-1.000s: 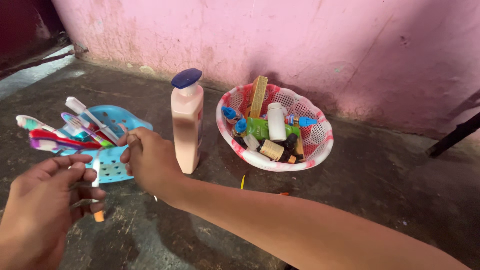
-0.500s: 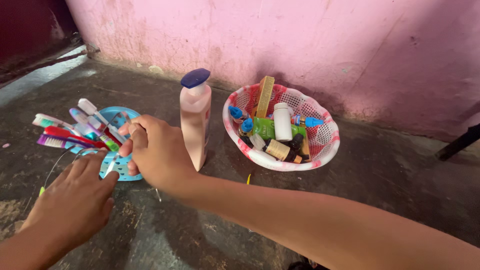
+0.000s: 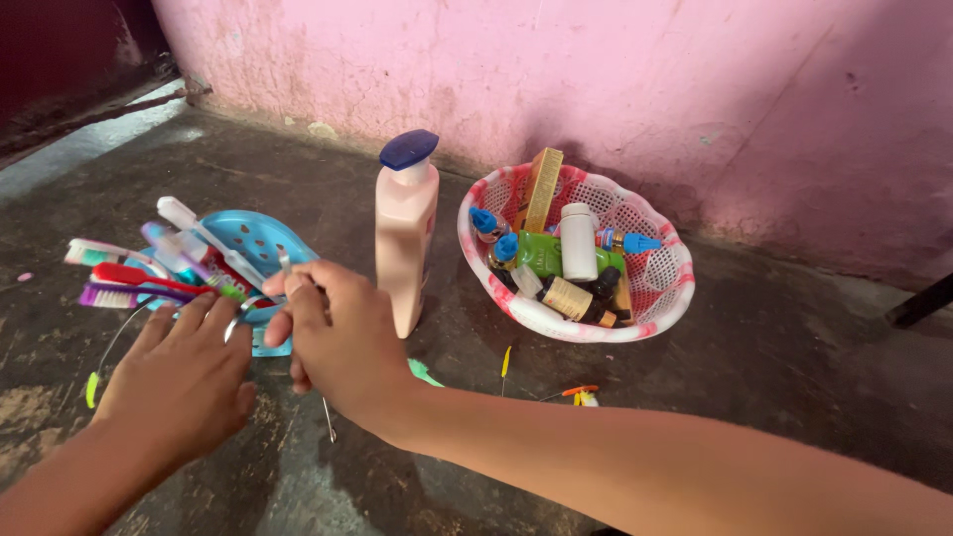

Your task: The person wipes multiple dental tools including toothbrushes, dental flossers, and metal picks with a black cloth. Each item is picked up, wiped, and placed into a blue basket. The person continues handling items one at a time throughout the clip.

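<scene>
My right hand (image 3: pixel 342 342) is closed around a thin metal strip (image 3: pixel 283 262); one end pokes up above the fingers and the other shows below the palm. It hovers at the near edge of a blue perforated holder (image 3: pixel 253 230) filled with several toothbrushes (image 3: pixel 129 280). My left hand (image 3: pixel 184 372) lies flat with fingers spread, fingertips touching the holder's near edge beside the right hand. A tall pink lotion bottle (image 3: pixel 405 233) with a blue cap stands upright just right of my right hand.
A pink-and-white mesh basket (image 3: pixel 675 288) against the pink wall holds small bottles, tubes and a flat box. Small bits of green, yellow and orange plastic (image 3: pixel 581 394) lie on the dark concrete floor. A dark bar (image 3: pixel 918 303) crosses the right edge.
My left hand has moved up and right to the holder's edge. The right hand has stayed by the holder, now gripping the metal strip. The view has shifted slightly.
</scene>
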